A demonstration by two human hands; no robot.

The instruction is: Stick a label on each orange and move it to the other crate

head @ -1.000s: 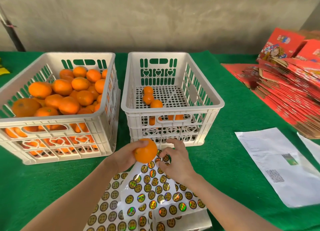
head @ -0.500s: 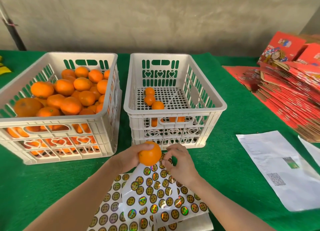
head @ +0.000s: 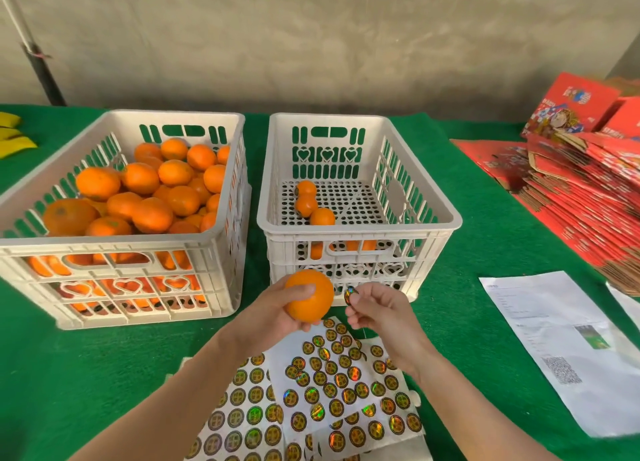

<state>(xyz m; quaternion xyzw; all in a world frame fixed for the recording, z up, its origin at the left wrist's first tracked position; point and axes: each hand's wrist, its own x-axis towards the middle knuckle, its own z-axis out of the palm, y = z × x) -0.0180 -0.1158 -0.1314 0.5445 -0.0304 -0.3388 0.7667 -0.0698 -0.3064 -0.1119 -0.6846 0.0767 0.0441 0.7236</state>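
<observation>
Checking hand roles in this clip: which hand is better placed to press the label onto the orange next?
Right. The right hand pinches a label just beside the orange, which the left hand holds up in its grip.

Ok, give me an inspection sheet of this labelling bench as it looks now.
Surface: green cloth.
Job's things: left crate heaped with oranges; right crate holds a few; sticker sheets at the near edge.
Clutter: printed paper, red cartons, yellow items far left.
Hands: left hand grips an orange; right hand pinches a sticker close beside it.
Cables: nothing seen.
Surroundings: concrete wall, dark pole at left.
</observation>
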